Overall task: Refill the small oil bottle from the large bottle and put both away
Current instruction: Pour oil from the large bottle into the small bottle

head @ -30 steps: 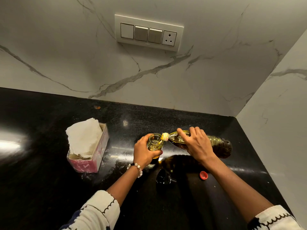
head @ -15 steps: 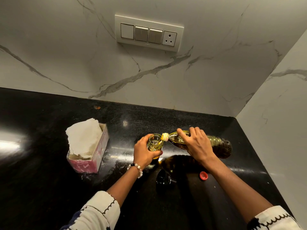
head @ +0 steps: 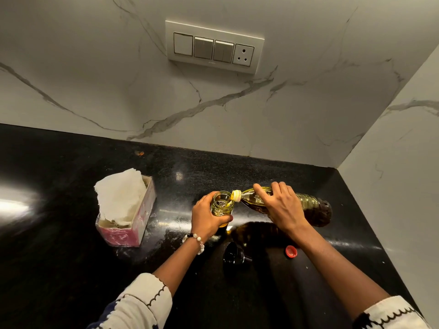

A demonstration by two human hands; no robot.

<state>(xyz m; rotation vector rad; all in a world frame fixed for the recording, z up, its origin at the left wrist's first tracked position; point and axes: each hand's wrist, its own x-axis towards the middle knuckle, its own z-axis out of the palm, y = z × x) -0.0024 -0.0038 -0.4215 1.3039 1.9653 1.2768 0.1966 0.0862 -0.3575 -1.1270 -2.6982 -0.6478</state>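
The left hand (head: 206, 218) wraps its curled fingers and thumb around the small clear glass oil bottle (head: 222, 206), holding it upright just above the glossy black stone worktop (head: 59, 269). The right hand (head: 282, 207) grips the large clear plastic bottle of yellow oil (head: 308, 206) from above — fingers curled over its shoulder — with the bottle tipped almost flat, its yellow neck (head: 236, 195) at the small bottle's open rim. A small red screw cap (head: 291, 251) and a dark funnel-like piece (head: 234, 256) lie on the worktop near the wrists. A pink tissue box with white paper (head: 126, 210) stands well to the left.
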